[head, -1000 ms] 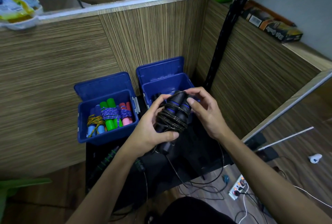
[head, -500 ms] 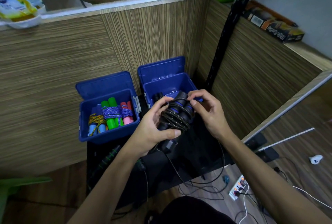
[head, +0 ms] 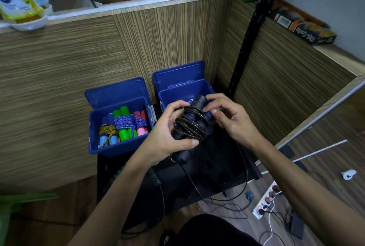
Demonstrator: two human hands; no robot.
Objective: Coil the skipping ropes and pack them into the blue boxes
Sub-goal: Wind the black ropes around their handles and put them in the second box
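A black skipping rope (head: 190, 125) with two black handles and blue rings has its cord wound around the handles. My left hand (head: 164, 137) grips the bundle from the left and below. My right hand (head: 227, 119) pinches the cord at the top right of the bundle. The loose tail of the cord hangs down over the table's front edge. Behind the bundle stands the right blue box (head: 177, 95), lid open, its inside mostly hidden. The left blue box (head: 94, 127) holds coiled ropes with green, pink and light blue handles.
Both boxes sit on a small black table (head: 207, 176) in a corner of wood-grain panels. Another rope with a green-ringed black handle (head: 155, 176) lies on the table near my left forearm. A black pole (head: 248, 34) rises at the right. A power strip (head: 266, 200) and cables lie on the floor.
My right hand has moved the cord further around the handles, adding to the wraps. The bundle stays in front of the right box, held by my left hand.
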